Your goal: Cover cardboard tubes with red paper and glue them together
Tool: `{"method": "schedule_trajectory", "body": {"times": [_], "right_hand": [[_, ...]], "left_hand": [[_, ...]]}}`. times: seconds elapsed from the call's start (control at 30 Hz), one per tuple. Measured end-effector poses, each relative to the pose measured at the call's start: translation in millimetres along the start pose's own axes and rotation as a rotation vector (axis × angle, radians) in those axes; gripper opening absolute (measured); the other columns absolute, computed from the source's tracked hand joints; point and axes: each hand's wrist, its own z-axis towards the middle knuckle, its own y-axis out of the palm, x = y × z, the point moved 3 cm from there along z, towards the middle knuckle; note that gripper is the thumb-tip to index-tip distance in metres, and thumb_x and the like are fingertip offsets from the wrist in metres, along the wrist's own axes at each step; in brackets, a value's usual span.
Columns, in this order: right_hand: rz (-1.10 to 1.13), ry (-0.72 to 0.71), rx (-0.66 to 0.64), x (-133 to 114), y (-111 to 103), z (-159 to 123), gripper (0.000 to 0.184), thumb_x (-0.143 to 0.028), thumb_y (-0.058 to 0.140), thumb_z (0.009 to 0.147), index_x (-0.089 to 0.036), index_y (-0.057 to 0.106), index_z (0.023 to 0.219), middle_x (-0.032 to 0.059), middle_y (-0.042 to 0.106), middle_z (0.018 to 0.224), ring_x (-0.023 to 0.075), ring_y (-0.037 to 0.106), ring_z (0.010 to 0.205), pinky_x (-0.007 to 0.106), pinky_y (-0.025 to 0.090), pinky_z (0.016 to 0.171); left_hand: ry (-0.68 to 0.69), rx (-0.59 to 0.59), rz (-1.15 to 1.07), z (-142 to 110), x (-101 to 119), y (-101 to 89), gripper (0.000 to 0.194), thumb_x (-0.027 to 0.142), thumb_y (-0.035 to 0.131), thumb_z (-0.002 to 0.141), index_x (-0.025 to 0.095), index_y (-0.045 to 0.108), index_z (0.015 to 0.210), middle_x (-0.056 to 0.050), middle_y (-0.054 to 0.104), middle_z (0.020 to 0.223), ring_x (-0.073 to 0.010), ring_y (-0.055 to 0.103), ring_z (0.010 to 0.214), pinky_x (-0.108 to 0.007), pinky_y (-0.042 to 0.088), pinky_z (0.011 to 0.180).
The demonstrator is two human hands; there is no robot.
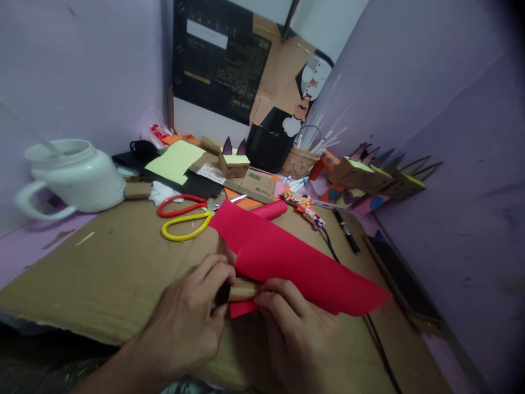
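Note:
Between my hands is a small brown cardboard tube [243,290] lying against a sheet of red paper [287,262]. My left hand [191,312] pinches the tube's left end, thumb below and fingers above. With bent fingers, my right hand [293,317] grips the tube's right end together with the paper. A narrow strip of the red paper shows under the tube, while the larger part stretches away to the right. Scissors [209,210] with one red and one yellow handle lie just beyond, their blade tips close to the paper. Behind the sheet rests a red paper roll [270,210].
A white teapot-shaped jug [77,175] stands at the left. Small cardboard figures with pointed ears [234,163] sit at the back, more at the right. A patterned glue gun [303,208] with a black cord and a black marker [346,231] lie right on the cardboard mat [102,284].

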Motion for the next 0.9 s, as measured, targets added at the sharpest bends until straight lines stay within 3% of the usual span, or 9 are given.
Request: {"method": "schedule_trajectory", "body": {"times": [0.07, 0.23, 0.53, 0.7, 0.8, 0.9], "right_hand": [[-0.001, -0.008, 0.027, -1.3, -0.6, 0.7, 0.021, -0.013, 0.044, 0.087, -0.020, 0.063, 0.080, 0.0018, 0.069, 0.079, 0.0120, 0.065, 0.059, 0.020, 0.045, 0.051], [-0.016, -0.021, 0.081, -4.0, -2.3, 3.1, 0.022, -0.015, 0.046, 0.087, -0.019, 0.064, 0.076, 0.0013, 0.070, 0.075, 0.0120, 0.064, 0.055, 0.020, 0.044, 0.049], [-0.035, 0.003, 0.083, -5.0, -2.7, 2.9, 0.020, -0.018, 0.047, 0.088, -0.021, 0.064, 0.079, -0.0003, 0.069, 0.072, 0.0107, 0.063, 0.052, 0.019, 0.041, 0.045], [-0.040, 0.043, 0.112, -7.2, -0.9, 6.6, 0.024, -0.021, 0.046, 0.090, -0.020, 0.064, 0.074, -0.0010, 0.067, 0.064, 0.0114, 0.064, 0.050, 0.020, 0.042, 0.044], [-0.030, 0.045, 0.123, -7.1, -0.8, 6.0, 0.022, -0.015, 0.046, 0.088, -0.019, 0.065, 0.079, -0.0004, 0.068, 0.062, 0.0124, 0.065, 0.051, 0.020, 0.047, 0.049], [-0.032, -0.018, 0.197, -4.9, -14.5, -0.7, 0.020, -0.008, 0.050, 0.083, -0.018, 0.067, 0.088, 0.0015, 0.074, 0.073, 0.0139, 0.070, 0.061, 0.021, 0.052, 0.059]], "left_hand": [[-0.002, 0.008, -0.001, -0.4, 0.2, 0.0, 0.031, 0.003, 0.049, 0.068, 0.026, 0.043, 0.089, 0.000, 0.049, 0.100, -0.0163, 0.051, 0.088, -0.029, 0.042, 0.073], [-0.066, -0.009, -0.036, 1.1, -0.1, 1.0, 0.027, 0.016, 0.062, 0.072, 0.026, 0.044, 0.090, 0.005, 0.046, 0.078, -0.0103, 0.046, 0.062, -0.022, 0.040, 0.056], [-0.072, 0.002, -0.093, 4.6, -2.8, -0.9, 0.011, 0.027, 0.059, 0.079, 0.024, 0.051, 0.086, 0.004, 0.051, 0.075, -0.0094, 0.049, 0.059, -0.021, 0.039, 0.054], [-0.082, 0.016, -0.061, 4.1, -3.9, 0.6, 0.009, 0.025, 0.057, 0.079, 0.024, 0.053, 0.087, 0.005, 0.050, 0.072, -0.0095, 0.047, 0.056, -0.022, 0.038, 0.053], [-0.101, 0.022, -0.057, 3.8, -4.1, 1.4, 0.009, 0.024, 0.056, 0.079, 0.024, 0.053, 0.087, 0.006, 0.050, 0.070, -0.0094, 0.046, 0.055, -0.022, 0.037, 0.052], [-0.118, 0.020, -0.051, 3.6, -2.7, 1.0, 0.009, 0.024, 0.056, 0.078, 0.024, 0.053, 0.086, 0.006, 0.050, 0.068, -0.0096, 0.046, 0.055, -0.023, 0.036, 0.051]]}}
